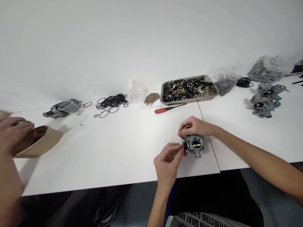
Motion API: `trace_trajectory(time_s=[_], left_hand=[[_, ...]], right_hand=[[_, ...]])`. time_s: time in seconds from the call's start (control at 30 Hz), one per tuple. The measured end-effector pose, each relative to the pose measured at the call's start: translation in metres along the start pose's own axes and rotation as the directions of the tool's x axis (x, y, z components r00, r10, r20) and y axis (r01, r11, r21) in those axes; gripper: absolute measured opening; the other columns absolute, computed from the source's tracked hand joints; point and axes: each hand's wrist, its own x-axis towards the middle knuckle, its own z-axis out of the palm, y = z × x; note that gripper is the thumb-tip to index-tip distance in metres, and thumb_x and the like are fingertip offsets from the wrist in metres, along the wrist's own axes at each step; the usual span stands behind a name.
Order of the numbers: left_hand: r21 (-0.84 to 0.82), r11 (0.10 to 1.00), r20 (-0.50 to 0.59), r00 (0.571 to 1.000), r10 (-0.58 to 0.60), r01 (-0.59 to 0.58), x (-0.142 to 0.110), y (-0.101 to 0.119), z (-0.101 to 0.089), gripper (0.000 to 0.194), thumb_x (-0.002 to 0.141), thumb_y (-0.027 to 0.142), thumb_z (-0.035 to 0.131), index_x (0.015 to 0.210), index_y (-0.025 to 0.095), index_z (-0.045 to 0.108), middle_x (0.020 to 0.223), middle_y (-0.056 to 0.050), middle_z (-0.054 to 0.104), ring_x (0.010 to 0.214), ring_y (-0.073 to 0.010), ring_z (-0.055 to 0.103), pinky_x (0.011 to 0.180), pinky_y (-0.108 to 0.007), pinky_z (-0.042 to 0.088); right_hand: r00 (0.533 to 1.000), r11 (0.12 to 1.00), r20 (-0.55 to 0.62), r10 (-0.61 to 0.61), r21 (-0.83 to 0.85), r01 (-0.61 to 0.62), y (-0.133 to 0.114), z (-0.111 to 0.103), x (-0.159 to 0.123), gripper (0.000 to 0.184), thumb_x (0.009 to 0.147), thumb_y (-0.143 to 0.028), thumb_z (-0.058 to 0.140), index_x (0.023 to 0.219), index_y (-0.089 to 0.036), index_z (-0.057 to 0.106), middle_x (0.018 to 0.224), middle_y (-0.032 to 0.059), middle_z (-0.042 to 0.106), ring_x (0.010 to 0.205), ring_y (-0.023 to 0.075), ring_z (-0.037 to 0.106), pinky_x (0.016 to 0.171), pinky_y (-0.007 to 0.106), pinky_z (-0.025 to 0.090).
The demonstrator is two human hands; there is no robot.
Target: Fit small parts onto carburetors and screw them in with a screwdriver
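A grey metal carburetor [198, 151] rests on the white table in front of me, its round bore facing up with a yellow strip across a dark disc inside. A small black part [186, 146] sticks out of its left side. My left hand [168, 155] pinches that black part between thumb and fingertips. Curled over the carburetor's far left corner, my right hand [193, 126] has its thumb and fingers closed there. Its fingertips partly hide what they grip.
Beyond the carburetor lie a red-handled screwdriver [163, 110], a metal tray [162, 100] of mixed small parts, brass pieces [151, 98] and black rubber rings [112, 102]. More carburetors [267, 100] stand at right. A co-worker's hand [11, 129] is over a beige container [44, 145] at left.
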Motion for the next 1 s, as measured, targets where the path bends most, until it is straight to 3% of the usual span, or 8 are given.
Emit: trace_trajectory(time_s=[0.33,0.5,0.63,0.73,0.83,0.93,1.0], left_hand=[[0.023,0.99,-0.065,0.988,0.14,-0.139,-0.005,-0.004,0.005,0.01,0.082,0.018,0.073,0.087,0.023,0.081,0.081,-0.004,0.068,0.065,-0.0144,0.068,0.059,-0.028,0.06],[0.073,0.989,-0.081,0.987,0.136,-0.13,-0.013,-0.008,0.008,0.011,0.084,0.02,0.072,0.09,0.023,0.08,0.082,-0.004,0.068,0.064,-0.0147,0.067,0.059,-0.028,0.059],[0.126,0.983,-0.029,0.99,0.137,-0.132,-0.007,-0.004,-0.003,0.015,0.086,0.021,0.069,0.097,0.024,0.078,0.089,-0.005,0.069,0.065,-0.014,0.067,0.062,-0.029,0.059],[0.325,0.921,0.081,0.976,0.201,-0.216,0.03,0.011,-0.024,0.016,0.085,0.024,0.068,0.098,0.024,0.077,0.091,-0.006,0.071,0.071,-0.0165,0.068,0.068,-0.031,0.058],[0.518,0.786,0.199,0.942,0.272,-0.336,0.098,0.025,-0.05,0.014,0.083,0.031,0.067,0.089,0.023,0.077,0.089,-0.007,0.072,0.075,-0.0189,0.066,0.069,-0.031,0.055],[0.747,0.595,0.23,0.956,0.184,-0.295,0.169,0.025,-0.07,0.02,0.078,0.034,0.069,0.091,0.02,0.076,0.095,-0.01,0.071,0.079,-0.0223,0.064,0.069,-0.031,0.051],[0.828,0.494,0.259,0.962,0.081,-0.265,0.201,0.015,-0.078,0.031,0.072,0.04,0.075,0.094,0.018,0.074,0.096,-0.013,0.07,0.083,-0.026,0.063,0.07,-0.032,0.048]], right_hand=[[1.0,1.0,0.003,0.015,0.024,-0.015,-0.001,0.001,-0.001,0.035,0.075,-0.047,0.078,0.081,-0.012,0.074,0.072,0.0042,0.07,0.068,0.0141,0.064,0.063,0.025,0.049],[1.0,0.999,0.005,0.005,0.034,-0.005,0.002,0.0,0.0,0.032,0.076,-0.045,0.078,0.081,-0.013,0.074,0.078,0.005,0.071,0.071,0.0144,0.064,0.066,0.025,0.05],[1.0,1.0,0.018,-0.009,0.023,0.008,0.004,0.0,0.0,0.032,0.078,-0.045,0.077,0.082,-0.013,0.074,0.079,0.0047,0.071,0.073,0.0139,0.064,0.068,0.025,0.049],[0.999,0.999,0.046,-0.023,0.025,0.022,0.003,-0.001,-0.001,0.036,0.081,-0.049,0.075,0.089,-0.014,0.074,0.088,0.0052,0.072,0.079,0.0137,0.065,0.073,0.025,0.05],[0.998,0.999,0.061,-0.023,0.046,0.02,0.001,-0.002,-0.003,0.039,0.085,-0.052,0.071,0.097,-0.015,0.072,0.095,0.0067,0.072,0.085,0.0137,0.065,0.077,0.025,0.051],[0.999,0.998,0.033,-0.019,0.058,0.017,0.001,-0.004,-0.003,0.04,0.088,-0.053,0.068,0.097,-0.015,0.071,0.097,0.0074,0.071,0.088,0.0139,0.065,0.08,0.026,0.051],[1.0,0.998,-0.023,-0.012,0.062,0.013,0.002,-0.005,-0.002,0.04,0.088,-0.053,0.068,0.095,-0.014,0.07,0.095,0.0074,0.071,0.088,0.0139,0.064,0.08,0.026,0.051]])
